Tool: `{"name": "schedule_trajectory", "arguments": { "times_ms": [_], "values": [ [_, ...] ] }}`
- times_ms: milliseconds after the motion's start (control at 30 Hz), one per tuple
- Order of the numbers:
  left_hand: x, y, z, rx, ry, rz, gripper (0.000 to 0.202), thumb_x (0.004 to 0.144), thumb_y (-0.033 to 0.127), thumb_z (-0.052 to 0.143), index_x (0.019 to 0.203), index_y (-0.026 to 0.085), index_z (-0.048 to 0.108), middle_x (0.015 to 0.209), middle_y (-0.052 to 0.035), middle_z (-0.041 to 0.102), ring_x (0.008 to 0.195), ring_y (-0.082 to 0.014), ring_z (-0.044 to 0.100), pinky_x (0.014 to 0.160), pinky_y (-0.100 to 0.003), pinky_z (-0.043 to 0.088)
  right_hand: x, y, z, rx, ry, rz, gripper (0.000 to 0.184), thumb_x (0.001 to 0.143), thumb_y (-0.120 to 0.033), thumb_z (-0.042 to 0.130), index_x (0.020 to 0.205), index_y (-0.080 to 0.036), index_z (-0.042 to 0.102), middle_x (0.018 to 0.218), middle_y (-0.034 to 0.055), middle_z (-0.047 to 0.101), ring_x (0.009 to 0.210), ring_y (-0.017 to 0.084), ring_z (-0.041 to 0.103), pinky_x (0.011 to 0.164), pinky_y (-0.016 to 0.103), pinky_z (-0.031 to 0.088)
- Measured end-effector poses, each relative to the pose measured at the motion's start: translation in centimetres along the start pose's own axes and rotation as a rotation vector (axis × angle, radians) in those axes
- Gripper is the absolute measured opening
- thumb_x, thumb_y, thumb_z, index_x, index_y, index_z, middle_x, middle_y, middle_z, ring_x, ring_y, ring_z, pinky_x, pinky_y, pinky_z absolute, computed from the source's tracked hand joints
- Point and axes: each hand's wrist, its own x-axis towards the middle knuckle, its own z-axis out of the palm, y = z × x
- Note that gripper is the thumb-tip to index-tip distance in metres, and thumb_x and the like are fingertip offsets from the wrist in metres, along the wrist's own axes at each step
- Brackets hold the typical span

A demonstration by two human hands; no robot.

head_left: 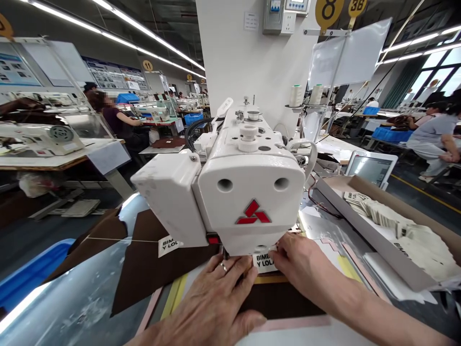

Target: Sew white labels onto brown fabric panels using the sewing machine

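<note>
Under the head of a white sewing machine [252,192] lies a white label [263,263] with black lettering, over a dark brown fabric piece [281,300]. My left hand [223,293], with a ring on one finger, rests flat, its fingertips by the label's left edge. At the label's right edge, the bent fingers of my right hand [297,257] pinch it. The machine head hides the needle area. Another brown piece [144,259] with a similar label [168,245] on it spreads to the left, a pale thread running across it.
A cardboard box [378,245] holding several stacked labels [389,216] stands at the right, beside a tablet-like screen [372,168]. At lower left is a blue bin [36,269]. Thread cones [296,95] stand behind. Co-workers sit at other stations, one person [115,115] on the left.
</note>
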Motion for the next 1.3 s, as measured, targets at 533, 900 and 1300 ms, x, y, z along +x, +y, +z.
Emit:
{"name": "schedule_trajectory", "arguments": {
  "times_ms": [533, 900, 1300],
  "values": [
    [-0.6, -0.5, -0.3, -0.169, -0.092, -0.053, 0.063, 0.099, 0.04, 0.075, 0.156, 0.028, 0.048, 0.157, -0.0083, 0.052, 0.141, -0.0349, 0.053, 0.118, -0.06, 0.044, -2.2, 0.2, 1.3, -0.334, 0.027, -0.52, 0.016, 0.105, -0.031, 0.062, 0.111, -0.022, 0.074, 0.103, 0.0072, 0.067, 0.093, 0.027, 0.06, 0.078, 0.042, 0.05],
    [0.4, -0.5, -0.8, -0.145, -0.084, -0.054, 0.051, 0.1, 0.028, 0.073, 0.147, 0.023, 0.056, 0.149, -0.0083, 0.062, 0.132, -0.0329, 0.061, 0.115, -0.055, 0.047, -2.0, 0.2, 0.7, -0.333, -0.099, -0.53, 0.016, 0.107, -0.028, 0.059, 0.116, -0.022, 0.07, 0.115, 0.0062, 0.07, 0.101, 0.028, 0.062, 0.088, 0.049, 0.052],
    [0.9, -1.1, -1.3, -0.242, -0.168, -0.062, 0.054, 0.1, 0.038, 0.074, 0.149, 0.027, 0.055, 0.155, -0.0057, 0.057, 0.14, -0.0308, 0.057, 0.122, -0.053, 0.04, -1.0, -0.1, 0.7, -0.348, -0.169, -0.527, 0.026, 0.107, -0.033, 0.061, 0.13, -0.023, 0.066, 0.126, 0.0053, 0.073, 0.113, 0.03, 0.063, 0.098, 0.052, 0.048]
  ]
}}
